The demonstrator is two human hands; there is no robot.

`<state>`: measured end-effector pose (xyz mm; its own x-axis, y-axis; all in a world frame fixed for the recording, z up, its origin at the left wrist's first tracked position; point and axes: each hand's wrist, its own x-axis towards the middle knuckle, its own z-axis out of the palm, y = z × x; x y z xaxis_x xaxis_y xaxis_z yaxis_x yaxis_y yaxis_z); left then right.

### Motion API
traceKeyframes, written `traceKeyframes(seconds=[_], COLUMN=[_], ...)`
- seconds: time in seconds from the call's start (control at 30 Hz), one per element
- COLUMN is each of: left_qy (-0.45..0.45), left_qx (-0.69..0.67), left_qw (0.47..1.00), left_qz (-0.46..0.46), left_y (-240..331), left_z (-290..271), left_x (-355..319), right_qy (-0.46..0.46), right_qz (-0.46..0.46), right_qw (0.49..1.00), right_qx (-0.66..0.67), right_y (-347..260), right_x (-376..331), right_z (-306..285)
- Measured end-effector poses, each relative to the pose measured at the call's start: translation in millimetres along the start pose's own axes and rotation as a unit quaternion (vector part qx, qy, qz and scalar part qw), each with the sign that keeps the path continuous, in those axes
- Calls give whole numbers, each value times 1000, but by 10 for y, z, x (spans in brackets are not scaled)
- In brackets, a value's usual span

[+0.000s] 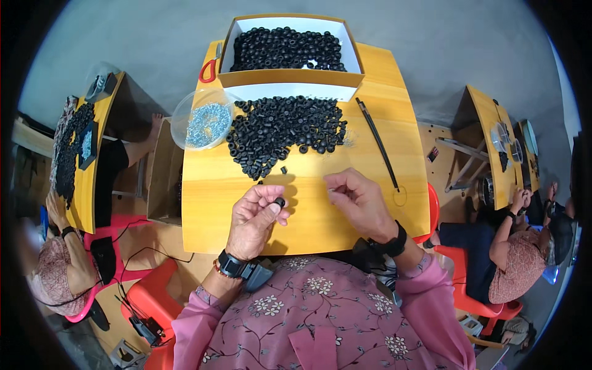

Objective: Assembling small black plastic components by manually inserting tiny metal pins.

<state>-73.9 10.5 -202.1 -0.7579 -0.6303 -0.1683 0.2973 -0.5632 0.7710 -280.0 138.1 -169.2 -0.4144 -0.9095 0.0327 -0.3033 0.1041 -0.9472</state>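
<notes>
Near the front edge of the table, my left hand [246, 225] pinches a small round black bead-like piece [280, 202] between thumb and fingers. My right hand [364, 206] is held a little to the right of it, thumb and fingertips together; whatever is between them, if anything, is too small to make out. Just beyond both hands spreads a loose pile of small black ring-like and cylindrical pieces [277, 129]. A few stray ones lie at its near edge, close to my left fingertips.
A box [293, 78] of round black pieces stands at the table's [216, 203] far side. Left of the pile is a clear tub [180, 126] of small silvery-blue parts, with red-handled scissors [208, 71] behind. A thin black rod [377, 140] lies right. People sit at side tables.
</notes>
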Motion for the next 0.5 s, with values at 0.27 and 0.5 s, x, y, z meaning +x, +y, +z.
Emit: traceKeyframes(seconds=[0.27,0.5], left_qy=[-41,-38], left_qx=[-73,-91], left_qw=[996,995], left_qz=[5,6], left_y=[-58,-91], left_z=[-149,-188], left_x=[-53,-55], right_qy=[-47,-95], right_qz=[72,-57], right_qw=[978,985], right_qx=[188,135], right_y=[-230,-246], right_x=[3,111], right_z=[288,577])
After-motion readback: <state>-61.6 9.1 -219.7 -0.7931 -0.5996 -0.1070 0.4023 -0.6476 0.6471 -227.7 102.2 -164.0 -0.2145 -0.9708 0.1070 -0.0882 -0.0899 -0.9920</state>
